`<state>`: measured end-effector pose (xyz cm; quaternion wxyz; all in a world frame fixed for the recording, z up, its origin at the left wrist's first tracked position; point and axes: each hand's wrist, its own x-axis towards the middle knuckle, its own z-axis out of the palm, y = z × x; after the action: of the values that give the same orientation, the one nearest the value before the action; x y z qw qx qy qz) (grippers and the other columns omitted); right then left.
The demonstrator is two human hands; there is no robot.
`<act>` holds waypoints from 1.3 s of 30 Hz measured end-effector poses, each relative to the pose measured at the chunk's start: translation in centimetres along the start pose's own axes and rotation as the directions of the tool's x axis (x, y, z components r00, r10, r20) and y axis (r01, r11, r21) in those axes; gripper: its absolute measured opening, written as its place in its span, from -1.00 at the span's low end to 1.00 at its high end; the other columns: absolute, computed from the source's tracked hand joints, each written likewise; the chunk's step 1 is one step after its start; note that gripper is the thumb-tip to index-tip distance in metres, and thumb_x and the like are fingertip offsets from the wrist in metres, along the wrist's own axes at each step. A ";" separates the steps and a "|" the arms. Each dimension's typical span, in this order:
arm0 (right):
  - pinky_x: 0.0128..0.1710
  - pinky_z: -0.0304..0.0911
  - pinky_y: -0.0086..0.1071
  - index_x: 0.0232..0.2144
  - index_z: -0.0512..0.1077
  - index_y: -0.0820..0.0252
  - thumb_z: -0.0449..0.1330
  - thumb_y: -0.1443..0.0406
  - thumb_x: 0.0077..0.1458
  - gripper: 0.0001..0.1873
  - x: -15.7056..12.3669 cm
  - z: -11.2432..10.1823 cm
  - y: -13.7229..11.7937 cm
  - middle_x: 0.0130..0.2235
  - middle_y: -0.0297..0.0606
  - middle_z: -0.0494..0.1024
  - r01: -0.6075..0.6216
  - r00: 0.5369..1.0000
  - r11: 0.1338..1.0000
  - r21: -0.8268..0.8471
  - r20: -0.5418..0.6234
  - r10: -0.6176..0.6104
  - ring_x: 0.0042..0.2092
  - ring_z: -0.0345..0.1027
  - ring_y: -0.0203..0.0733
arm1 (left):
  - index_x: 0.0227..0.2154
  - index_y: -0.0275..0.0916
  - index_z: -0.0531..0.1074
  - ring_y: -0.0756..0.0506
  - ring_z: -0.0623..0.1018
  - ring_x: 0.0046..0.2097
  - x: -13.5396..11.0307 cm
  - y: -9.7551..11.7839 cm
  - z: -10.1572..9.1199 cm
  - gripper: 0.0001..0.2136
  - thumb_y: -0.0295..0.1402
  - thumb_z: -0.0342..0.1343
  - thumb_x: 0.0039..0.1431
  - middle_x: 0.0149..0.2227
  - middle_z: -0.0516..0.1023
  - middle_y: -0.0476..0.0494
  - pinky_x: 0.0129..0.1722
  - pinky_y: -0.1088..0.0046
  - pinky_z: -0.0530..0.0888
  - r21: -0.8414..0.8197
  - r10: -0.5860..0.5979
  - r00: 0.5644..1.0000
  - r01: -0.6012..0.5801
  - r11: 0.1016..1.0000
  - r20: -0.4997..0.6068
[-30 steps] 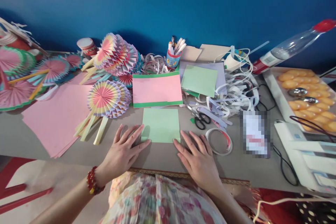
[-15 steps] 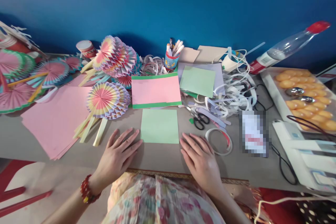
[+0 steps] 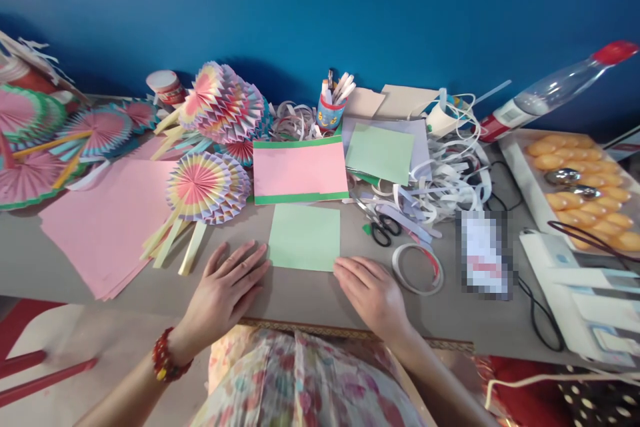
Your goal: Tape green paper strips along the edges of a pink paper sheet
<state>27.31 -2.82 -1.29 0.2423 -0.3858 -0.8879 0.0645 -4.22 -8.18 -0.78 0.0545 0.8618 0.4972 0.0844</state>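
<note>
A pale green sheet of paper lies flat on the grey table in front of me. My left hand rests palm down at its left, fingers stretched out and fingertips close to the sheet's lower left edge. At the lower right corner, my right hand lies low with its fingers straight and fairly close together, the fingertips at the paper's edge. Neither hand holds anything. Just behind the sheet lies a pink paper with green borders.
Folded paper fans and pink sheets lie at the left. To the right are scissors, a tape roll, white paper strips and a tilted bottle. A pen cup stands near the blue wall.
My right hand has moved left to the green sheet's lower right corner, its fingers drawn closer together. My left hand has stayed nearly in place. The view has shifted slightly.
</note>
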 end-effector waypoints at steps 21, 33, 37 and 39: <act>-0.16 0.42 -0.34 -0.21 0.49 0.19 0.21 0.37 0.21 -0.91 2.0 -1.7 -4.9 -0.22 -0.23 0.64 0.103 0.992 0.978 0.181 -0.085 -0.089 -0.19 0.49 -0.21 | -0.27 -0.26 0.41 -0.06 0.52 -0.27 5.8 6.7 -1.4 -0.73 -0.20 -0.09 0.41 -0.33 0.54 -0.11 -0.25 0.47 0.50 -0.902 -0.347 0.930 0.247 0.355 0.118; 0.03 0.32 -0.22 0.01 0.46 -0.14 0.36 0.34 0.07 -0.55 1.8 -4.2 -2.7 -0.10 -0.29 0.56 0.101 0.945 0.975 -0.199 -0.287 -0.157 -0.03 0.40 -0.12 | 0.24 -0.40 0.21 -0.30 0.39 0.17 8.5 4.6 -2.8 -0.51 -0.55 -0.09 0.24 0.26 0.31 -0.40 -0.04 0.13 0.42 0.140 0.010 1.000 -0.012 0.990 0.017; 0.03 0.22 -0.28 -0.14 0.52 -0.03 0.29 0.38 0.15 -0.76 1.8 -2.9 -1.5 -0.15 -0.35 0.60 0.074 0.982 0.990 -0.123 -0.162 -0.094 -0.08 0.41 -0.20 | 0.22 -0.45 0.24 -0.32 0.40 0.11 7.7 4.7 -1.4 -0.52 -0.55 -0.06 0.23 0.24 0.34 -0.41 -0.11 0.13 0.41 0.234 0.000 0.992 -0.030 0.972 0.129; -0.01 0.21 -0.28 -0.17 0.52 0.04 0.26 0.34 0.19 -0.85 1.5 -2.5 -1.1 -0.15 -0.32 0.61 0.074 0.994 0.995 -0.072 -0.077 -0.079 -0.09 0.40 -0.19 | 0.21 -0.41 0.26 -0.30 0.39 0.11 7.4 4.7 -0.9 -0.54 -0.53 -0.05 0.25 0.23 0.35 -0.36 -0.11 0.16 0.41 0.227 0.020 0.989 -0.054 0.972 0.147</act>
<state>26.88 -2.68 1.79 0.2665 -0.3620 -0.8932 0.0090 3.20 -4.14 1.66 -0.0118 0.8752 0.4823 -0.0352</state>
